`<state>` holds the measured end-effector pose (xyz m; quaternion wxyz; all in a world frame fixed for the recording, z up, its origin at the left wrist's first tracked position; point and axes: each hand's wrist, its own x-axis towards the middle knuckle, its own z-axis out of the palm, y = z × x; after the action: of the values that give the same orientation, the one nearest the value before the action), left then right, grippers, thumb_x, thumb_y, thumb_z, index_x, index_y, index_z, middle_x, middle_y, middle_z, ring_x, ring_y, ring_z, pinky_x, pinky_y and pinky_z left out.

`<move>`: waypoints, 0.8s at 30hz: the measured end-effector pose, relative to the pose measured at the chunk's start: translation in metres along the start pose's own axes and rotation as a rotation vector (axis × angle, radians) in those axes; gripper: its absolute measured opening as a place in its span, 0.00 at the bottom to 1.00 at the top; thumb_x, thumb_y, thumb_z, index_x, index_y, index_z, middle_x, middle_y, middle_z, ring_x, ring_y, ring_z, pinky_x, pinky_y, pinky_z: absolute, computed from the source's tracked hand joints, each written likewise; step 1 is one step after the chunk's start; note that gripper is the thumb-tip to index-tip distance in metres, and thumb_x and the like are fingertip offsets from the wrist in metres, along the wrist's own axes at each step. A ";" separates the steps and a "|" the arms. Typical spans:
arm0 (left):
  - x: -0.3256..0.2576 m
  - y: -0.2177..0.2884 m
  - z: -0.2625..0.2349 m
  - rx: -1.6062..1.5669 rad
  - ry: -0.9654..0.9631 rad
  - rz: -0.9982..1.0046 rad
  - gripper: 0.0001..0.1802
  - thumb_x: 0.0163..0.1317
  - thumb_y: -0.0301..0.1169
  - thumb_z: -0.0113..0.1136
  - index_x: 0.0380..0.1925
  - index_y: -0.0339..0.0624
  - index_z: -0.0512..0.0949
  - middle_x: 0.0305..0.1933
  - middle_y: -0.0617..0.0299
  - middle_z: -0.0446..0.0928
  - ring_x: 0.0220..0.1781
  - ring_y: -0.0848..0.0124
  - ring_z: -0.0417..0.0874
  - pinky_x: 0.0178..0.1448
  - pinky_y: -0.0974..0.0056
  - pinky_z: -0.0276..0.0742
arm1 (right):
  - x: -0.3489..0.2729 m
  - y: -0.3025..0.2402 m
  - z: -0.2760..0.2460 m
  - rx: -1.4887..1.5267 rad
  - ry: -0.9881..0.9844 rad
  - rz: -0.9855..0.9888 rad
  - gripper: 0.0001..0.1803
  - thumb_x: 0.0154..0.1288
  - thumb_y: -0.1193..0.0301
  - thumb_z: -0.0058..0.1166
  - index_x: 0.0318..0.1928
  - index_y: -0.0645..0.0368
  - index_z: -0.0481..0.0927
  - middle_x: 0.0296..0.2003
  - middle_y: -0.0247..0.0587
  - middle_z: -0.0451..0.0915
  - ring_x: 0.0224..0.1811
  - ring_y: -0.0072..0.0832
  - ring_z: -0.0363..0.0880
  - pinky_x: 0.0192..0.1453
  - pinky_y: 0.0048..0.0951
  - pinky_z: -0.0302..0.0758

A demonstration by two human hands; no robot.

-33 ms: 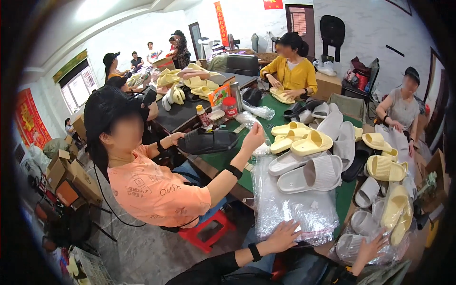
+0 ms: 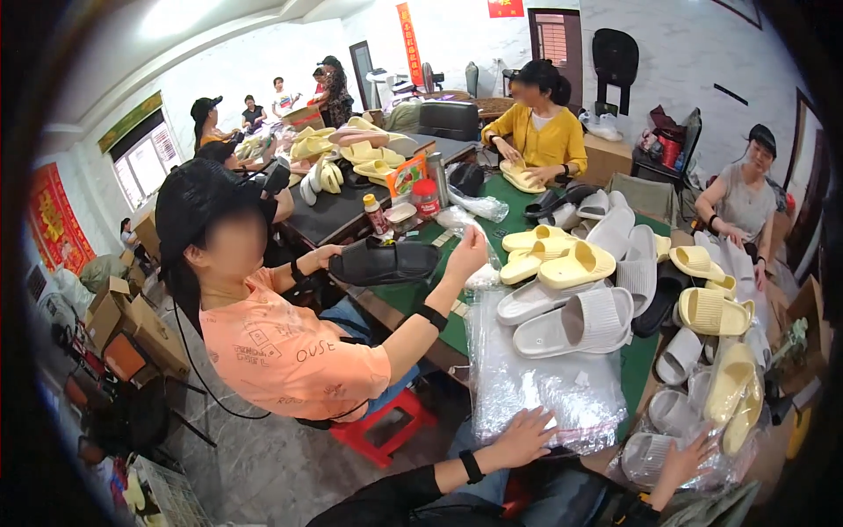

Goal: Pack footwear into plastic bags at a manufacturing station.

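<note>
1. Clear plastic bags are stacked flat at the near edge of the green table, just in front of the wearer.
2. The left hand is laid palm-down on the near part of the bag stack, with the fingers spread and slightly curled against the plastic. A black wristband is worn on its forearm.
3. The right hand is held at the lower right, with the fingers spread over a grey slipper wrapped in clear plastic. Whether the wrapped slipper is gripped or only touched cannot be told.
4. Two grey slippers are placed side by side just beyond the bag stack.
5. Yellow slippers are piled behind the grey pair, and further yellow slippers are spread along the right side of the table.
6. A seated person in an orange shirt is positioned to the left, on a red stool. A black slipper is held by one hand of this person, and the other hand is raised toward a clear bag.
7. A person in a yellow top is seated at the far end of the table with a yellow slipper in hand.
8. A person in a grey top is seated at the right.
9. Cardboard boxes are stacked on the floor at the left.
</note>
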<state>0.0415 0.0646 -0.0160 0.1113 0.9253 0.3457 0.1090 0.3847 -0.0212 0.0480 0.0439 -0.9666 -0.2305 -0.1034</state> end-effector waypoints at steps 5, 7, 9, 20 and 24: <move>0.000 0.000 0.002 0.012 0.015 0.012 0.31 0.63 0.46 0.54 0.64 0.46 0.64 0.71 0.47 0.55 0.71 0.46 0.56 0.69 0.42 0.55 | 0.000 0.001 0.001 -0.006 -0.018 0.014 0.59 0.48 0.66 0.67 0.74 0.33 0.40 0.74 0.39 0.42 0.74 0.44 0.47 0.70 0.67 0.45; -0.001 0.000 0.002 0.025 0.019 0.020 0.31 0.63 0.46 0.54 0.64 0.45 0.64 0.71 0.47 0.54 0.71 0.46 0.55 0.70 0.42 0.54 | -0.001 -0.001 0.000 -0.005 -0.006 0.010 0.59 0.48 0.67 0.67 0.74 0.33 0.40 0.75 0.38 0.41 0.75 0.44 0.46 0.70 0.67 0.46; -0.001 0.000 0.004 0.025 0.017 0.017 0.31 0.63 0.46 0.54 0.64 0.45 0.65 0.71 0.47 0.54 0.71 0.46 0.55 0.70 0.42 0.54 | -0.001 -0.001 0.000 -0.004 0.007 0.006 0.59 0.48 0.67 0.67 0.74 0.33 0.40 0.75 0.37 0.40 0.75 0.44 0.46 0.70 0.67 0.46; -0.001 -0.001 0.001 0.028 0.048 0.030 0.31 0.63 0.47 0.55 0.64 0.47 0.65 0.71 0.47 0.56 0.71 0.46 0.56 0.69 0.41 0.55 | -0.004 -0.004 -0.006 0.007 0.001 0.004 0.58 0.50 0.65 0.66 0.74 0.34 0.40 0.74 0.39 0.44 0.75 0.43 0.44 0.70 0.66 0.48; -0.002 -0.002 0.007 0.048 0.063 0.027 0.31 0.63 0.47 0.54 0.64 0.48 0.64 0.71 0.47 0.56 0.71 0.46 0.57 0.68 0.41 0.57 | -0.003 -0.002 -0.003 0.004 -0.020 0.013 0.58 0.50 0.65 0.66 0.74 0.34 0.40 0.74 0.39 0.43 0.75 0.43 0.44 0.70 0.66 0.48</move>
<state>0.0410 0.0637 -0.0231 0.0768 0.9284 0.3391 0.1313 0.3812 -0.0212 0.0500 0.0440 -0.9689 -0.2250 -0.0928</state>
